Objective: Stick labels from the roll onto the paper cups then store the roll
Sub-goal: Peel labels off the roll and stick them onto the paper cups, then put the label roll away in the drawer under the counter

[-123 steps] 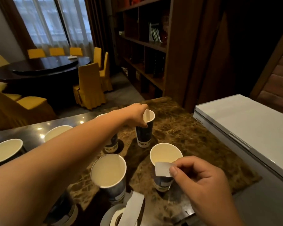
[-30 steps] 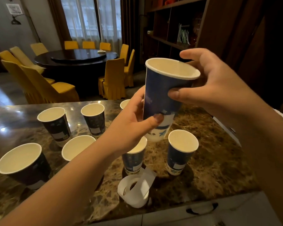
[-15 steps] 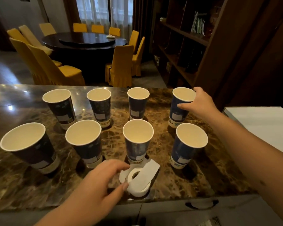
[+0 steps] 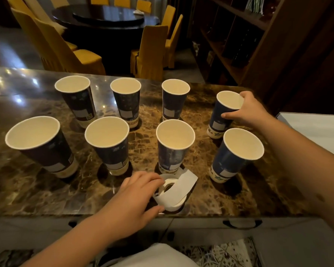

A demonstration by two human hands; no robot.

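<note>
Eight paper cups are seen upright on a brown marble counter, in two rows of four. Far row, left to right: far-left cup, second far cup, third far cup, far-right cup. Near row: near-left cup, second near cup, third near cup, near-right cup. A pale label patch is visible low on the side of most cups; on the third near cup it cannot be made out clearly.

The far-right cup is gripped near its rim by the right hand, thumb across the near side and fingers curled round the far side; the cup is tilted slightly and stands just beyond the near-right cup.

The label roll lies flat at the near edge of the counter, just in front of the third near cup, with a loose white strip of backing bent over its top. The roll's left side is touched by the left hand, fingers bent over the rim and thumb against the near side; a full grasp cannot be confirmed.

Drawer fronts with dark handles are seen below the counter edge. A white surface lies at the right. Yellow-covered chairs and a dark round table are seen far behind.
</note>
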